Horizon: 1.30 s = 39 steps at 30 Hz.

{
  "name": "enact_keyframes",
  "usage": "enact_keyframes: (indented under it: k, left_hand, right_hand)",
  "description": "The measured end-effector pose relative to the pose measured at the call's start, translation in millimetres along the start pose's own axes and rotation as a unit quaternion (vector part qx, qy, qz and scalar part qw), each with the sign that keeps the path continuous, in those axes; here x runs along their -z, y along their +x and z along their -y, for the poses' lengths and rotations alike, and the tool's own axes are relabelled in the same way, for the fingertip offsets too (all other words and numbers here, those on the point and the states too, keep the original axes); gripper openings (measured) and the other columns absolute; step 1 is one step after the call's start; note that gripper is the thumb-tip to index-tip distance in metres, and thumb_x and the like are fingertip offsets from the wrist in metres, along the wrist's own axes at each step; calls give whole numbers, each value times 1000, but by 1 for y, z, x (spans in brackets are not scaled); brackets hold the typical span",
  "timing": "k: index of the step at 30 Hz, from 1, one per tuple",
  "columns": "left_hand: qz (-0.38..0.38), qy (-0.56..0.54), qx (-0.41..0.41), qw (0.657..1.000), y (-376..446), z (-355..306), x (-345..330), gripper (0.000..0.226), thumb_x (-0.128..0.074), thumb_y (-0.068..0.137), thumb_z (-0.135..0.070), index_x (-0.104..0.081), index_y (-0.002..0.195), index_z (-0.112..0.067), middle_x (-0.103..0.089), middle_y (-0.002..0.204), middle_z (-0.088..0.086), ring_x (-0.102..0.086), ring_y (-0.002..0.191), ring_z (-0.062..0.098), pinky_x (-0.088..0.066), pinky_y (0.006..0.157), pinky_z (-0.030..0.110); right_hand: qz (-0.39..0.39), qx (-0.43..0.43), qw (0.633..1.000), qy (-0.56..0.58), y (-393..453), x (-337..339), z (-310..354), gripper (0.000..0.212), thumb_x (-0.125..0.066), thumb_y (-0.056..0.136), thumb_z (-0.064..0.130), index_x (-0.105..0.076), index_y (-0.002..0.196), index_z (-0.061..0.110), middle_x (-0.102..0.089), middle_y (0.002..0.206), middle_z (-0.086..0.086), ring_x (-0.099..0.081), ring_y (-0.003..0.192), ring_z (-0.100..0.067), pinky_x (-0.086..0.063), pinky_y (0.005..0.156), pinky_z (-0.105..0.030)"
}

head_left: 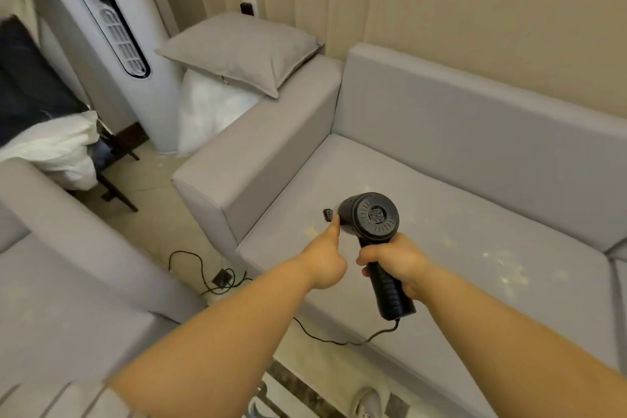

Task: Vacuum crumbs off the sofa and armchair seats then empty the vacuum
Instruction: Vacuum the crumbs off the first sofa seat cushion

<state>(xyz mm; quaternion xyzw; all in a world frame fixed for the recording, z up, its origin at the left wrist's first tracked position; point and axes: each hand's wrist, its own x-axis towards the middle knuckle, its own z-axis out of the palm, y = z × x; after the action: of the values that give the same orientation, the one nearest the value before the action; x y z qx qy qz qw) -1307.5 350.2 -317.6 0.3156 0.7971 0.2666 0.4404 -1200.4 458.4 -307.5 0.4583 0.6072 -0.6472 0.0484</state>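
Nearest us, our two bare forearms reached out over the edge of the sofa [441, 214]. Our right hand [395, 263] had its fingers curled tight round the ribbed black grip of the handheld vacuum [371, 224] — a matte plastic body shaped like a hairdryer, its round rear cap slotted with fine vents. Its thin black cord [325, 336] trailed off the grip's end and down to the floor. Our left hand [324, 263] was loosely fisted, thumb stretched forward to touch a small dark part at the vacuum's front; what that part was, we could not make out, and the nozzle itself was hidden behind the body.

The vacuum hung just above the smooth grey seat, where pale crumbs [505, 270] lay scattered to the right. At left, the armchair [68, 282] was cut off by the frame. Farther back a soft grey cushion [244, 49] rested on the boxy sofa arm, beside a tall white tower unit [112, 27] with a slatted grille.
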Motion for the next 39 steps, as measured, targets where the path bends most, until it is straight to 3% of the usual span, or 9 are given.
enact_keyframes:
  k: [3, 6, 12, 16, 19, 24, 29, 34, 39]
  left_hand:
    - [5, 12, 7, 1000, 15, 4, -4, 87, -41, 90, 1, 14, 150, -31, -43, 141, 16, -50, 120, 24, -43, 100, 38]
    - [7, 16, 13, 1000, 33, 3, -9, 87, -41, 90, 1, 14, 150, -32, -38, 146, 13, -47, 126, 28, -42, 103, 39]
    - [6, 17, 44, 999, 73, 4, -16, 86, -42, 91, -2, 14, 150, -31, -31, 152, 10, -41, 132, 24, -36, 98, 27]
    - [3, -13, 66, 998, 94, 7, -23, 88, -44, 93, -4, 18, 147, -35, -32, 151, 11, -43, 130, 22, -34, 93, 22]
    - [4, -25, 70, 997, 107, 16, -19, 89, -44, 93, -3, 19, 146, -36, -29, 153, 11, -43, 130, 21, -33, 90, 20]
    - [4, -27, 68, 997, 127, 35, -4, 92, -47, 91, -4, 20, 146, -36, -30, 153, 8, -46, 127, 21, -37, 91, 22]
    - [3, -31, 67, 997, 145, 56, 15, 93, -48, 91, -5, 20, 146, -36, -43, 143, 10, -50, 123, 26, -43, 98, 33]
    - [35, -20, 61, 997, 167, 76, 28, 90, -47, 93, -6, 19, 147, -34, -35, 149, 10, -47, 127, 24, -40, 99, 30]
    - [71, -20, 60, 995, 175, 85, 25, 93, -48, 93, -6, 22, 145, -38, -29, 153, 13, -43, 131, 24, -36, 100, 28]
  right_hand:
    - [-1, 7, 1000, -5, 19, 2, -8, 26, -71, 74, -5, -61, 94, 9, -65, 76, -13, -64, 58, -20, -53, 51, -28]
    - [4, 8, 1000, -9, 43, 10, -13, 28, -70, 75, -5, -62, 97, 9, -64, 76, -13, -64, 59, -22, -55, 56, -31]
    - [30, 0, 999, -17, 93, 27, -18, 51, -73, 75, -2, -52, 120, 10, -64, 92, -15, -65, 67, -26, -55, 60, -35]
    - [24, 0, 999, -40, 118, 30, -22, 51, -75, 79, 11, -53, 124, 20, -65, 101, -11, -64, 89, -28, -55, 82, -43]
    - [24, 1, 997, -67, 132, 26, -18, 45, -73, 85, 22, -54, 125, 22, -65, 100, -6, -62, 89, -23, -51, 81, -38]
    - [13, -3, 998, -67, 154, 8, -12, 45, -73, 85, 20, -53, 126, 21, -66, 104, -14, -63, 94, -33, -53, 93, -52]
    - [-2, -22, 998, -63, 178, -17, -7, 46, -73, 85, 20, -52, 126, 21, -66, 104, -11, -64, 95, -31, -54, 92, -49]
    - [-21, -45, 996, -67, 200, -36, -7, 47, -73, 85, 20, -51, 127, 22, -65, 101, -7, -63, 92, -29, -54, 87, -45]
    - [-39, -89, 992, -74, 203, -41, -13, 45, -73, 84, 18, -51, 123, 21, -66, 102, -13, -65, 97, -36, -54, 91, -52]
